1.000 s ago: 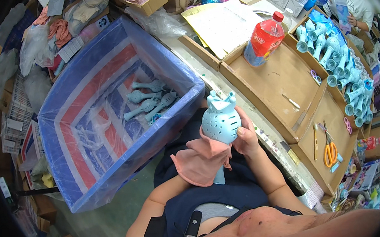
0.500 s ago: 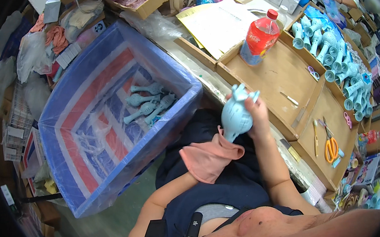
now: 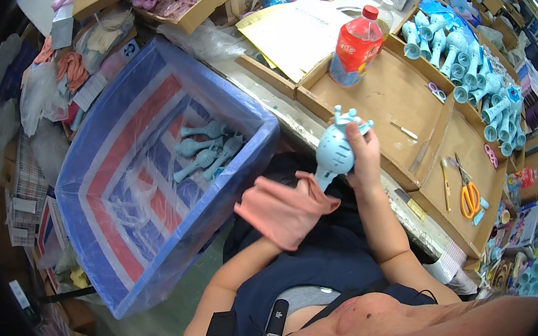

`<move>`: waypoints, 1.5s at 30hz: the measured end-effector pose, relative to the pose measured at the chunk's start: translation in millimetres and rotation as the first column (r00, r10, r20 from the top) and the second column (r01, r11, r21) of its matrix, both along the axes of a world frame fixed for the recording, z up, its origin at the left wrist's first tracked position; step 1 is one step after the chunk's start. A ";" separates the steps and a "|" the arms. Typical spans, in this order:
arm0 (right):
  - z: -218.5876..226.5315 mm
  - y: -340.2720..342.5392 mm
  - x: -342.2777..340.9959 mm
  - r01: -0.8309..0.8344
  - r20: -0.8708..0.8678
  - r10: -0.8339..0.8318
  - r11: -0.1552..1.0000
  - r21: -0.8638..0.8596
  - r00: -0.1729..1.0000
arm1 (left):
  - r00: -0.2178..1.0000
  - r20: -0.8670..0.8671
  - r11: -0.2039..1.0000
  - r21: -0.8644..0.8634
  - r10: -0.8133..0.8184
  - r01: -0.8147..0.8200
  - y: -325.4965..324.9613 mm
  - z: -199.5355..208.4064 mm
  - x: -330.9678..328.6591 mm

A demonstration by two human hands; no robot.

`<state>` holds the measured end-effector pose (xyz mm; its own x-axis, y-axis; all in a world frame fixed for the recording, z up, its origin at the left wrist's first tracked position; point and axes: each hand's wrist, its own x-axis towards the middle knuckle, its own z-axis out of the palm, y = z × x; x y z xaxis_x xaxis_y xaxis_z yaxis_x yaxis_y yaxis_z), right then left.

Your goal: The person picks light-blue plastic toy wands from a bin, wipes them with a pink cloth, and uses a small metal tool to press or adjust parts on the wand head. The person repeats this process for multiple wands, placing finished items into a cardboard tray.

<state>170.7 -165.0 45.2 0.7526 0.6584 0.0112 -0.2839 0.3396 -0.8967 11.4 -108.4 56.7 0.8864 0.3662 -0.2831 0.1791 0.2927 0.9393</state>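
Blue piece [image 3: 334,151] in right hand [image 3: 365,158], pink cloth [image 3: 281,209] apparently over left hand

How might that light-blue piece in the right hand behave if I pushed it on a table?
The blue piece is probably stiff, its rounded body looking undented in the right hand. Slots suggest it's hollow, so likely light. On its side, it might roll unevenly, being bulbous with a knobbly end.

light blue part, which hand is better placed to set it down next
Likely the right hand: it holds the light blue part near its top; the left hand is hidden by the pink cloth.
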 end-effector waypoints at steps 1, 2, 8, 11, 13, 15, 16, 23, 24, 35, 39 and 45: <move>0.6 -2.3 5.5 -0.021 -0.011 0.020 1.000 -0.005 1.000 | 0.997 0.082 0.988 -0.154 -0.008 0.021 -4.2 -3.4 -5.4; 0.9 -5.0 9.2 -0.054 -0.028 0.055 0.998 0.026 0.998 | 0.990 0.138 0.955 -0.286 -0.038 0.077 -5.3 -6.4 -11.4; 1.3 10.5 17.6 -0.290 -0.305 0.391 0.899 0.327 0.868 | 0.950 0.226 0.730 -0.609 -0.214 0.309 0.7 -10.2 -30.0; 1.8 15.5 12.7 -0.267 -0.343 0.423 0.868 0.419 0.838 | 0.963 0.223 0.774 -0.579 -0.152 0.256 -3.9 -11.3 -23.0; -1.0 9.6 8.2 -0.224 -0.318 0.342 0.908 0.355 0.884 | 0.971 0.210 0.825 -0.525 -0.115 0.211 -7.2 -15.4 -17.3; -8.8 -1.7 -2.7 -0.150 -0.279 0.213 0.962 0.229 0.937 | 0.976 0.187 0.951 -0.267 -0.109 0.158 -9.2 -22.1 -12.4; -14.0 -4.1 -7.3 -0.168 -0.255 0.207 0.972 0.167 0.944 | 0.979 0.177 0.989 -0.084 -0.104 0.120 -10.0 -25.5 -11.4; -27.6 0.7 -17.3 -0.229 -0.487 0.543 0.794 0.564 0.684 | 0.973 0.194 0.977 0.191 -0.127 0.089 -20.4 -34.0 -17.1; -25.5 3.8 -18.3 -0.210 -0.527 0.613 0.746 0.632 0.588 | 0.961 0.245 0.988 0.116 -0.126 0.100 -20.6 -32.1 -18.7; -4.7 12.0 6.2 -0.405 -0.165 0.434 0.896 0.184 0.886 | 0.966 -0.197 0.959 -0.261 -0.168 0.114 -0.1 17.1 9.2; 0.3 8.8 11.1 -0.151 -0.205 0.176 0.980 0.131 0.963 | 0.974 -0.056 0.975 -0.011 -0.220 0.220 1.1 19.7 13.3; -1.4 4.4 34.0 -0.124 -0.232 0.152 0.984 0.131 0.961 | 0.948 -0.127 0.898 -0.376 -0.293 0.228 -11.3 15.8 -4.0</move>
<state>204.7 -160.6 43.8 0.6441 0.7610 -0.0772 -0.5372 0.3782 -0.7539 7.4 -119.7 72.5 0.8597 -0.0240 -0.5103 0.4472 0.5181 0.7291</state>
